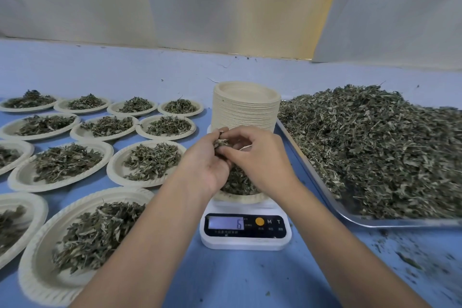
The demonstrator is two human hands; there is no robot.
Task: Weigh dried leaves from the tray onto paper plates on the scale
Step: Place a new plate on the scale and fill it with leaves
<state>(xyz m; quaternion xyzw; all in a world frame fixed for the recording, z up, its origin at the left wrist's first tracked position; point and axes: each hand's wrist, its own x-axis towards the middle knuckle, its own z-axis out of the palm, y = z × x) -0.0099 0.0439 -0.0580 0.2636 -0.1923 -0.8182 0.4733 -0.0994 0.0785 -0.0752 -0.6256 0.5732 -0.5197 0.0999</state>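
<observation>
Forearms (pixel 155 232) half-cover the plate (pixel 240 199) on the scale (pixel 246 242); left hand (pixel 207 162) and right hand (pixel 260 157) fingers pinch leaves (pixel 221 143).

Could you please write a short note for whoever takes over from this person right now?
Left hand and right hand: both pinch a clump of leaves just above the plate on the scale.
The display seems to read 6.
The tray, heaped with leaves, is to the right. A stack of empty plates stands behind the scale. The filled plates lie to the left.
Done: many plates portioned.
Left: adjust this portion, set it with the others, start a fresh plate.
</observation>
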